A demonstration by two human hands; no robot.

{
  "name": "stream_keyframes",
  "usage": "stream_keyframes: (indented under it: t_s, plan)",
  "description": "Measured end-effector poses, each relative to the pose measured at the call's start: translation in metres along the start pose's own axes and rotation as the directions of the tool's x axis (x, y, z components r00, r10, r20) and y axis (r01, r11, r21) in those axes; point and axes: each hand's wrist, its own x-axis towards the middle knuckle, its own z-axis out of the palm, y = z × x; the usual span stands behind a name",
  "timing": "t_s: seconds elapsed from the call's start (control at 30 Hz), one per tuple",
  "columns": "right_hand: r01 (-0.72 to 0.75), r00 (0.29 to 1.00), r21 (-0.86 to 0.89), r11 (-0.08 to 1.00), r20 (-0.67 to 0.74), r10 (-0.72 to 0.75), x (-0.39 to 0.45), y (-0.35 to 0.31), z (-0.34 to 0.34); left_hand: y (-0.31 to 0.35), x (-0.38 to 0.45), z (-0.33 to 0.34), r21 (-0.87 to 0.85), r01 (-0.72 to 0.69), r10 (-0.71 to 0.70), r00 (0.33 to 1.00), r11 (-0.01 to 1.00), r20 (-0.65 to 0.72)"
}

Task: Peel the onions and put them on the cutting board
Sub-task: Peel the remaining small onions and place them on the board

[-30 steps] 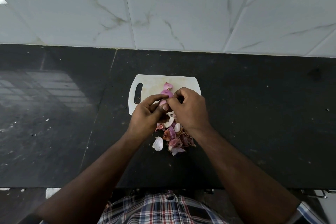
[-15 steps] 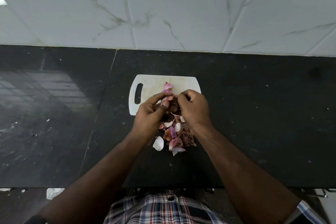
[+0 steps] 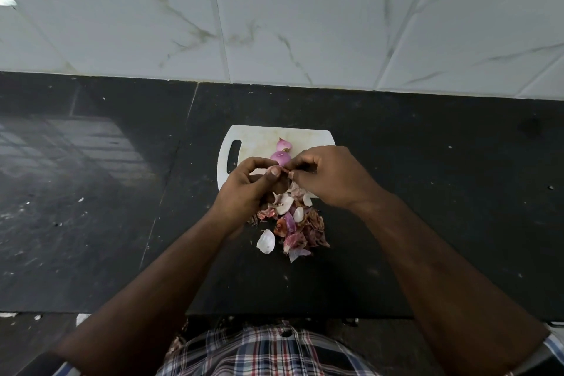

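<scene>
Peeling continues: the left hand (image 3: 247, 189) and right hand (image 3: 329, 177), lower a second ago, have risen over the cutting board's (image 3: 259, 140) near edge, fingertips pinching a mostly hidden onion between them. Skin removal appears unfinished. Two peeled onions (image 3: 280, 151) lie on the board. Loose skins (image 3: 290, 226) lie on the worktop (image 3: 427, 192) beside the board's near edge.

Your left hand (image 3: 248, 189) and right hand (image 3: 331, 175) have lifted slightly over the cutting board (image 3: 259, 140). The dark peel between your fingertips seems gone, though they hide much.
</scene>
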Motion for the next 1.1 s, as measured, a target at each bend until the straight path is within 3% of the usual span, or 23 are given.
stream_keyframes:
  t_s: [0.13,0.3,0.5,0.67,0.8,0.9,1.0,1.1]
  plan:
    - [-0.018,1.0,-0.048,0.999,0.015,0.018,0.001,0.0,0.005,-0.002,-0.002,0.002,-0.097,0.041,-0.04,0.999,0.994,0.01]
    - [-0.033,0.998,-0.057,0.998,0.057,0.036,-0.004,0.002,0.015,0.001,-0.001,-0.003,-0.07,0.067,-0.064,0.996,0.995,0.055]
    - [-0.12,0.99,0.092,0.989,0.092,0.111,-0.005,0.004,0.019,0.007,-0.003,-0.007,-0.046,0.11,-0.103,0.985,0.993,0.138]
    - [-0.16,0.987,0.128,0.979,0.027,0.158,-0.004,0.01,0.014,0.008,-0.006,-0.01,-0.108,0.166,-0.14,0.966,0.98,0.217]
    - [-0.147,0.986,0.08,0.986,-0.072,0.153,-0.009,0.015,0.012,0.006,-0.008,-0.014,-0.185,0.213,-0.168,0.957,0.959,0.235]
    - [-0.108,0.993,0.094,0.99,-0.04,0.112,-0.015,0.014,0.013,0.006,-0.009,-0.014,-0.196,0.221,-0.174,0.957,0.955,0.231]
    - [-0.02,0.998,0.167,0.986,-0.05,0.029,-0.02,0.007,0.013,0.007,-0.01,-0.011,-0.169,0.209,-0.164,0.956,0.963,0.245]
    - [0.08,0.995,0.111,0.991,-0.061,-0.074,-0.022,0.003,0.014,0.008,-0.012,-0.009,-0.138,0.194,-0.159,0.96,0.971,0.232]
